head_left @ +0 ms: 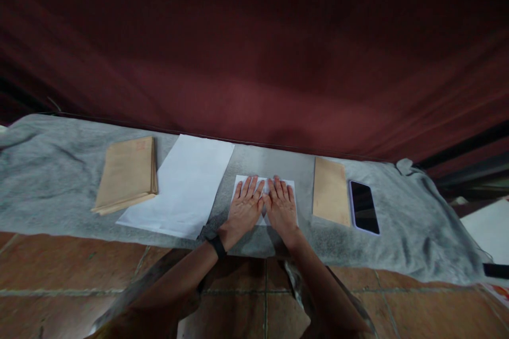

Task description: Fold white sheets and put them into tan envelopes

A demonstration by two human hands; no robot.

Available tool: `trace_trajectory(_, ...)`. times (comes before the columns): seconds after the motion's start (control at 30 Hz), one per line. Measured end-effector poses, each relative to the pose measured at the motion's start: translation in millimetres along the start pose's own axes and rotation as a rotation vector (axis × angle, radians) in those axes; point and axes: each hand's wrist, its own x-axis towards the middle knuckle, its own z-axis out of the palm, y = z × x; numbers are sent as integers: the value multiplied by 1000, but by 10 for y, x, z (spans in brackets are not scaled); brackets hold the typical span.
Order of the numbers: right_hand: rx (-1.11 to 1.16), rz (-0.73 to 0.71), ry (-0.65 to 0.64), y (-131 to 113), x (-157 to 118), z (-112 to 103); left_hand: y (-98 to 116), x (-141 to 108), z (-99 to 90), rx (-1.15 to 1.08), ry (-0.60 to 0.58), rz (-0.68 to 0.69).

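A small white paper [264, 218] lies on the grey cloth in front of me, mostly covered by my hands. My left hand [245, 205] rests flat on its left part with fingers stretched out, a black band at the wrist. Flat on the right part is my right hand [281, 205], fingers spread. The two thumbs meet or nearly meet in the middle. Large white sheets [185, 185] lie left of my left hand. A single brown envelope [331, 190] is to the right of my right hand.
A stack of brown envelopes [126, 169] sits at the left, touching the large sheets. Beyond the single envelope lies a phone [365, 207] with a dark screen. Dark red fabric [254, 90] rises behind the grey cloth [413, 222]. Floor tiles [51, 265] show at the near side.
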Motion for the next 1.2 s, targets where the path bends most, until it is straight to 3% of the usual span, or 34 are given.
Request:
trace_trajectory(0.43,-32,27,111,195,-69,85,-115,-34,24,2,81,-96)
trace_trajectory(1.2,-93,78,139,330,-194,79,-234,-153,16,25,116,-171)
